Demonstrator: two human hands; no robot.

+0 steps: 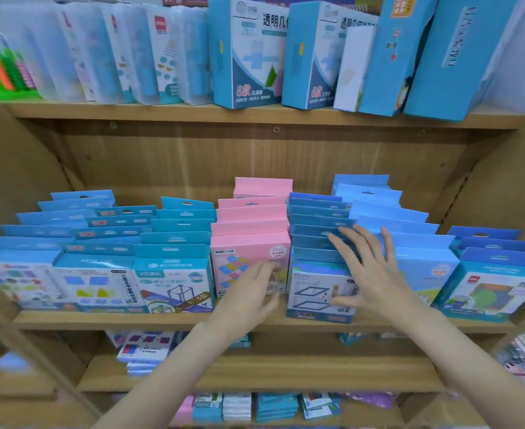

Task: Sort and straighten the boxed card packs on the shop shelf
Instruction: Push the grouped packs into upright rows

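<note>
— From my feed, what worries you first, starting on the left?

— The left hand [248, 292]. Its fingers are loosely spread and grip nothing, fingertips on the face of the front pink pack [248, 261], which stands at the shelf's [100, 317] front edge, about mid-width. I judge a push there could tip the pink row backward or skew it into the teal row [174, 280] just beside it.

— And moving right?

— The dark blue row [316, 230] stands close to the front edge too. The right hand [369, 267] lies flat over it, fingers splayed and straight, thumb across the front box's face, nothing clasped. Pressing down unevenly might fan those hang tabs sideways into the light blue row [409, 243], or slide the front box off the edge.

— Wrists?

— Both forearms rise from below, palms facing the packs.
</note>
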